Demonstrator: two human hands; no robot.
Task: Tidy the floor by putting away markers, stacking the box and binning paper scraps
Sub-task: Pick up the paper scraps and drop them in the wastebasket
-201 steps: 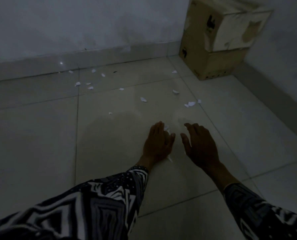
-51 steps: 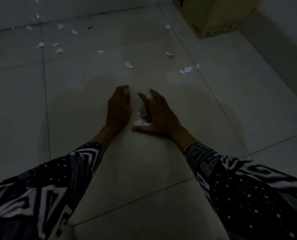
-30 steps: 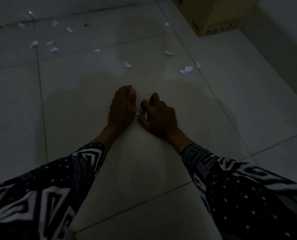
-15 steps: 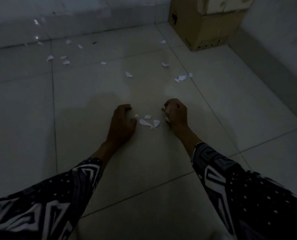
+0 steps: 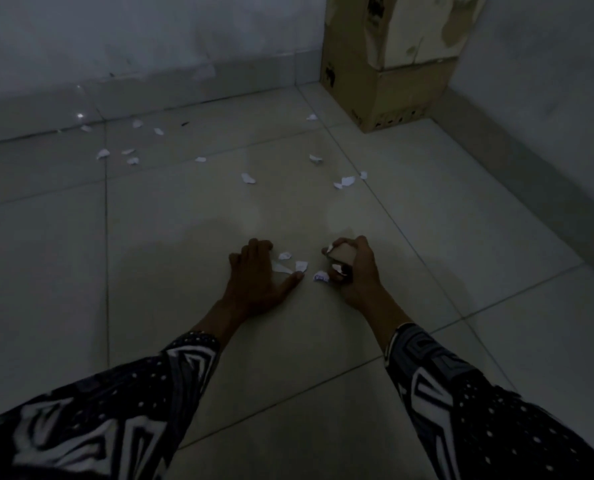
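Observation:
My right hand (image 5: 356, 271) rests on the dim tiled floor, curled shut around a bunch of white paper scraps (image 5: 340, 259) that poke out between its fingers. My left hand (image 5: 254, 282) lies palm down beside it, fingers bent, touching a small pile of loose scraps (image 5: 290, 266) between the two hands. One more scrap (image 5: 321, 277) lies against my right hand. Several other scraps (image 5: 248, 178) are scattered farther off toward the wall, some at the left (image 5: 103, 154) and some at the right (image 5: 347, 181).
Two stacked cardboard boxes (image 5: 389, 64) stand in the far right corner. A white wall with a tiled skirting (image 5: 150, 88) runs along the back, and another wall (image 5: 548, 133) closes the right side. No markers or bin are in view.
My hands swept scraps together, then drew apart. My right hand has closed on a bunch of scraps, leaving a few between the hands. The view has tilted up, showing more of the boxes.

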